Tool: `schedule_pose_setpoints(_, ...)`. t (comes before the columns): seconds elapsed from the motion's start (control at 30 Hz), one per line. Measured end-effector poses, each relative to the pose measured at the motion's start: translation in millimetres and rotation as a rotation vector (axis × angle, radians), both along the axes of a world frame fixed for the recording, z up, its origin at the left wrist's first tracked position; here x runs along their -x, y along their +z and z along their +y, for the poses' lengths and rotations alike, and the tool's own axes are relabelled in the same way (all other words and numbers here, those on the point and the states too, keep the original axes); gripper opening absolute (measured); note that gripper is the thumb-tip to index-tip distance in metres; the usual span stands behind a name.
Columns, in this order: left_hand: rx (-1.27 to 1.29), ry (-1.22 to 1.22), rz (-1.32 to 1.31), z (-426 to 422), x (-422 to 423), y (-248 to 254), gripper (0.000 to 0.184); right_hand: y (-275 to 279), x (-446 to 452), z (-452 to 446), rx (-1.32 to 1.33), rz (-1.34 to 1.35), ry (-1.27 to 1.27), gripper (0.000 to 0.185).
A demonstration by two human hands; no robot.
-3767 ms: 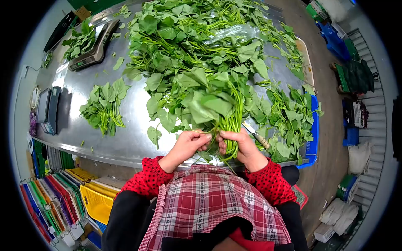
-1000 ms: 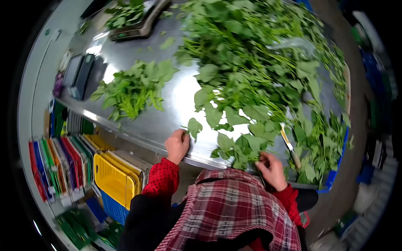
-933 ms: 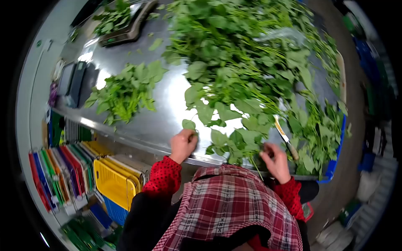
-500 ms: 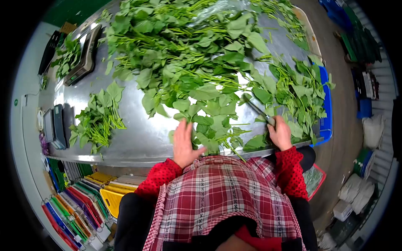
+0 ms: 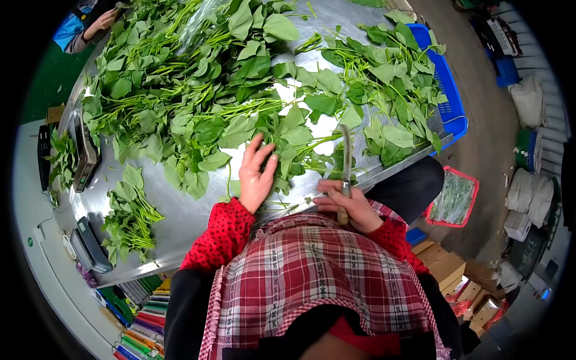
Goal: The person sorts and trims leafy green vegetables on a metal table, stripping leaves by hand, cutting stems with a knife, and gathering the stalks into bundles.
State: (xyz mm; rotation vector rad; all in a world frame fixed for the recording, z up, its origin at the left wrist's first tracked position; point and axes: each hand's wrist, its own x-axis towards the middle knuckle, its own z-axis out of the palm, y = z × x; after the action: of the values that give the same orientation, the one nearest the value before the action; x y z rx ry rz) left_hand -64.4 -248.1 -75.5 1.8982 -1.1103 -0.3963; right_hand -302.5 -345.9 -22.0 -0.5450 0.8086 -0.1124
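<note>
My left hand (image 5: 257,175) has its fingers apart, at the near side of a small cluster of leafy green stems (image 5: 294,135) on the metal table. The fingertips are beside the leaves; no stem shows clearly in its grasp. My right hand (image 5: 357,210) holds a knife (image 5: 346,159) by its handle near the table's front edge. Its blade points away from me, and some fingers stretch out to the left, slightly blurred. Leaf stems lie between the two hands. A large heap of leafy greens (image 5: 162,96) spreads beyond my left hand.
A separate leafy bunch (image 5: 132,213) lies left, near a dark device (image 5: 91,247). Greens rest on a scale (image 5: 86,156). A blue crate (image 5: 447,90) stands at the table's right end, a red basket (image 5: 453,198) on the floor. A co-worker's hand (image 5: 102,23) shows at top left.
My right hand has moved left with the knife, closer to my left hand, and the blade now points more straight away. The view has turned; a co-worker's hand has come into sight.
</note>
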Motion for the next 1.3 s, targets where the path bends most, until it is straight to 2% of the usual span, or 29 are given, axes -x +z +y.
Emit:
schedule_pose_setpoints(0.03,-0.019,0.101,-0.07,1.2,0.5,15.3,0.031,-3.7,-7.4,-3.9,0.088,0.039,-0.039,0.043)
schedule_pose_setpoints(0.07,0.02,0.14,-0.295,-0.1,-0.4,27.8,0.03,-7.3,-14.7,-12.1,0.181,0.077,-0.082,0.044)
schedule_pose_setpoints(0.1,0.062,0.052,-0.372,-3.8,0.7,39.2,0.032,-10.9,-19.5,-24.5,0.196,0.116,-0.226,0.041)
schedule_pose_setpoints(0.17,0.102,-0.267,-0.366,-23.3,12.9,41.7,0.031,-6.0,-19.0,-49.6,0.323,0.198,-0.225,0.035)
schedule_pose_setpoints(0.23,0.007,-0.272,-0.47,-51.3,31.5,36.0,0.029,-9.4,-16.1,-56.4,0.39,0.195,-0.211,0.032)
schedule_pose_setpoints(0.3,-0.084,-0.307,-0.541,-75.2,31.5,21.6,0.024,0.2,-18.3,-54.2,0.558,0.31,0.008,0.03)
schedule_pose_setpoints(0.33,-0.086,-0.303,-0.548,-81.4,29.8,21.1,0.019,2.0,-19.3,-49.6,0.677,0.319,-0.034,0.029)
schedule_pose_setpoints(0.37,-0.027,-0.249,-0.507,-80.2,30.0,23.1,0.016,-3.1,-14.3,-46.4,0.876,0.342,-0.023,0.027)
schedule_pose_setpoints(0.43,-0.233,-0.271,-0.302,-71.1,27.6,53.7,0.014,-8.3,-10.7,-40.3,1.192,0.411,-0.032,0.027)
schedule_pose_setpoints(0.47,-0.114,-0.254,-0.212,-64.5,27.8,53.8,0.014,-9.0,-14.5,-39.3,1.19,0.409,-0.037,0.027)
schedule_pose_setpoints(0.53,-0.205,-0.256,0.105,-59.7,32.0,74.6,0.015,-7.3,-22.4,-36.3,1.267,0.337,-0.011,0.023)
schedule_pose_setpoints(0.57,-0.266,-0.276,0.239,-57.0,32.6,79.4,0.016,-1.7,-25.2,-38.7,1.269,0.329,-0.013,0.023)
schedule_pose_setpoints(0.6,-0.133,-0.26,0.34,-53.4,35.8,73.8,0.015,11.8,-29.4,-43.1,1.277,0.337,0.048,0.021)
schedule_pose_setpoints(0.63,-0.13,-0.255,0.334,-50.9,36.3,80.4,0.015,21.2,-33.5,-45.5,1.285,0.344,0.109,0.019)
schedule_pose_setpoints(0.67,-0.135,-0.162,0.593,-48.1,34.3,91.2,0.016,24.7,-31.7,-46.1,1.23,0.361,0.183,0.021)
schedule_pose_setpoints(0.7,-0.131,-0.063,0.849,-48.3,30.4,103.5,0.017,8.2,-21.6,-45.5,1.324,0.406,0.341,0.024)
schedule_pose_setpoints(0.73,-0.11,0.028,0.905,-50.7,25.6,115.8,0.021,-5.8,-7.5,-46.3,1.293,0.465,0.414,0.027)
schedule_pose_setpoints(0.77,-0.013,0.007,0.994,-46.4,15.5,104.3,0.023,-13.1,-0.6,-46.8,1.259,0.525,0.487,0.029)
schedule_pose_setpoints(0.8,-0.029,-0.015,0.904,-49.8,11.8,108.1,0.022,5.9,-5.7,-48.8,1.272,0.53,0.379,0.03)
schedule_pose_setpoints(0.83,-0.065,-0.038,0.904,-48.4,13.5,109.1,0.022,20.1,-13.2,-51.1,1.272,0.524,0.392,0.03)
schedule_pose_setpoints(0.9,-0.141,-0.101,0.983,-47.4,18.4,108.0,0.021,43.5,-34.2,-54.0,1.131,0.315,0.047,0.033)
schedule_pose_setpoints(0.93,-0.211,-0.133,1.019,-45.1,22.1,108.4,0.021,55.4,-50.5,-52.8,1.054,0.208,-0.038,0.03)
schedule_pose_setpoints(0.97,-0.16,-0.198,1.038,-43.3,27.4,106.0,0.021,68.0,-66.7,-53.3,1.114,0.108,-0.044,0.024)
schedule_pose_setpoints(1.03,-0.145,-0.186,1.155,-41.5,29.2,113.7,0.019,60.6,-75.2,-57.8,0.934,0.086,0.143,0.019)
schedule_pose_setpoints(1.1,-0.112,-0.189,1.163,-36.4,18.0,112.7,0.019,64.9,-77.5,-56.6,0.705,0.012,0.113,0.016)
schedule_pose_setpoints(1.13,-0.091,-0.211,1.178,-33.7,12.6,114.2,0.018,61.9,-79.8,-53.3,0.664,-0.08,0.038,0.016)
schedule_pose_setpoints(1.23,-0.111,-0.231,1.422,-23.4,6.7,124.1,0.019,70.6,-89.1,-49.5,0.603,-0.031,0.011,0.02)
schedule_pose_setpoints(1.27,-0.109,-0.233,1.426,-24.3,10.8,126.6,0.019,73.9,-90.6,-53.2,0.495,-0.147,0.077,0.023)
schedule_pose_setpoints(1.3,-0.098,-0.222,1.408,-27.3,17.7,128.8,0.02,75.5,-90.1,-54.5,0.499,-0.142,0.078,0.023)
